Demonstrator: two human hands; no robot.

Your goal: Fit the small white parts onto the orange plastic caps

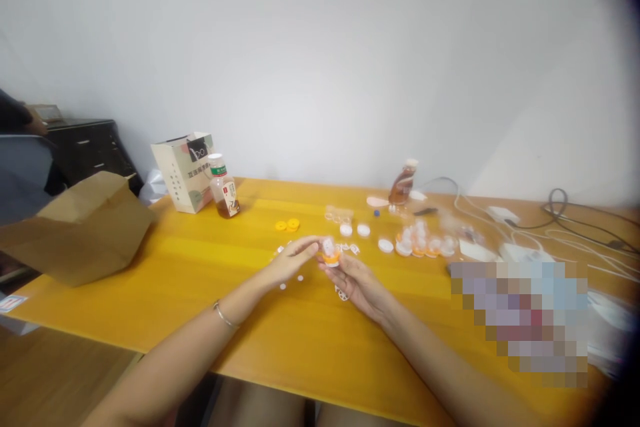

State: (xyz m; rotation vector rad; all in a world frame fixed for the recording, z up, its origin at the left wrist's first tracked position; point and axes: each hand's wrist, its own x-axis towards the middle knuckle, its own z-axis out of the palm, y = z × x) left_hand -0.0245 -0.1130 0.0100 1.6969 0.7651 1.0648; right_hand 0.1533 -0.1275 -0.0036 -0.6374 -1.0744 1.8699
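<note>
Above the middle of the table, a small piece with a clear dome and an orange and white round base (331,258) is between my hands. My right hand (357,283) grips the base from the right and below, fingers curled under it. My left hand (293,259) pinches at its left side, with fingertips partly hidden behind the dome. Below lie small white parts (343,293) and tiny white discs (283,286). Beyond my left hand are yellow rings (287,225). White round caps (346,230) and clear cups (339,215) lie further back.
Several dome-topped pieces (423,240) cluster to the right, near white cables (575,240) and a blurred-out patch (530,320). A drink bottle (225,190) and paper bag (185,177) stand back left; another bottle (403,183) stands back right. An open cardboard box (85,227) sits left.
</note>
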